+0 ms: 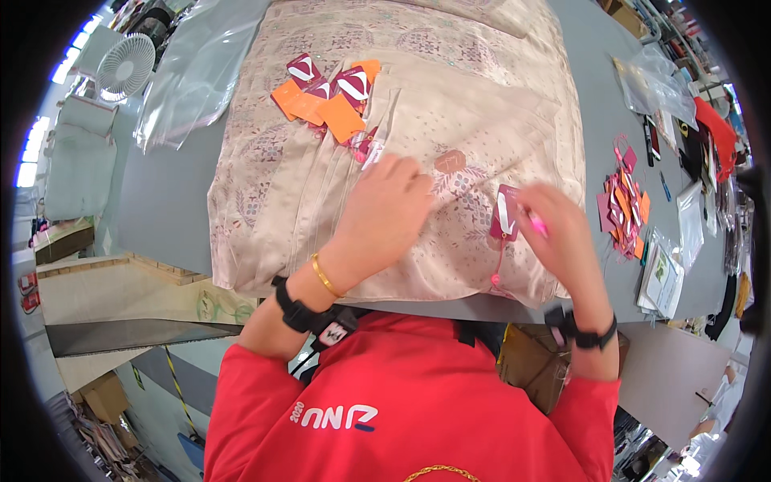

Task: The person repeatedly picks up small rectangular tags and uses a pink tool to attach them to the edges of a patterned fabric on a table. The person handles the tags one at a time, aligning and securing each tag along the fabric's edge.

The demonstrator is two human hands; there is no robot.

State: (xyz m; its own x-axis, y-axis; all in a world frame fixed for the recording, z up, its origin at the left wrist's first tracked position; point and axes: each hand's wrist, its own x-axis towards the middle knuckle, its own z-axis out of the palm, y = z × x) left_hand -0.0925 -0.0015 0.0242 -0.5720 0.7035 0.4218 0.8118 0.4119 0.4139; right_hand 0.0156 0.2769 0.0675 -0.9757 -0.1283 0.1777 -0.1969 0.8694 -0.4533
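The right hand (556,234) is pinching a small pink piece (538,224) beside 1 maroon tag (503,215); the left hand (385,210) is lying over patterned fabric (474,104), its grasp being indeterminable.

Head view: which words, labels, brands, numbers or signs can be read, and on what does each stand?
Shirt: large white lettering and smaller digits, legible; wording not copied here.
Maroon tag by the right hand: white motif; any print too small.
Orange tag: nothing readable.
Papers: print too small.
Board: green marks, too unclear.
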